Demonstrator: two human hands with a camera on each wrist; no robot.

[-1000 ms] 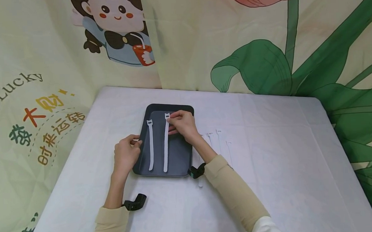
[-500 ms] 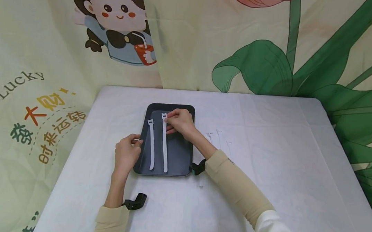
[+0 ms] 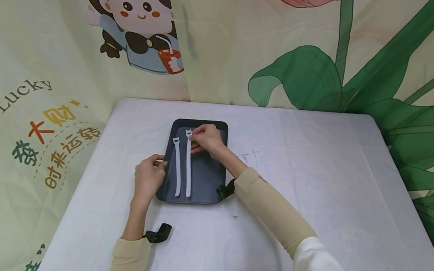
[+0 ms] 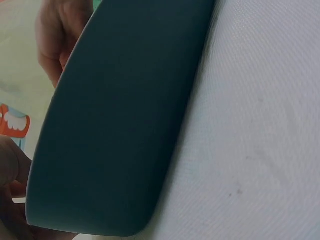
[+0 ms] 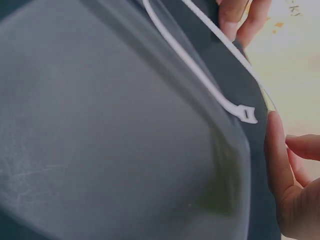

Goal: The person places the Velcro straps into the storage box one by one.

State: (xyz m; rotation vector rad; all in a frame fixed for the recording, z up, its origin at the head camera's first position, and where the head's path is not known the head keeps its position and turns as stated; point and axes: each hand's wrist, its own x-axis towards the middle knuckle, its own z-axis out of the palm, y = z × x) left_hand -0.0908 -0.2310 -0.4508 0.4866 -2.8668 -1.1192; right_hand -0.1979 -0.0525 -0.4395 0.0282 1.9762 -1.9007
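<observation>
A dark grey tray point(image 3: 208, 180) lies on the table, and a white hook-and-loop cable tie point(image 3: 177, 165) rests lengthwise in its left part. My right hand point(image 3: 209, 140) pinches a second white cable tie point(image 3: 188, 165) near its slotted head, just right of the first and roughly parallel to it. In the right wrist view this held tie point(image 5: 225, 42) runs up from the fingertips, while the lying tie point(image 5: 200, 72) shows its slotted head. My left hand point(image 3: 149, 175) holds the tray's left rim between thumb and fingers; part of it shows in the left wrist view beside the tray wall point(image 4: 115, 125).
Several thin white ties point(image 3: 255, 158) lie on the white tablecloth point(image 3: 314, 196) right of the tray, partly hidden by my right forearm. A printed curtain point(image 3: 213, 50) hangs behind the table. Dark wrist cameras sit on both wrists.
My right hand has moved left with the held cable tie, bringing it closer to the one lying in the tray. The left hand stays on the rim.
</observation>
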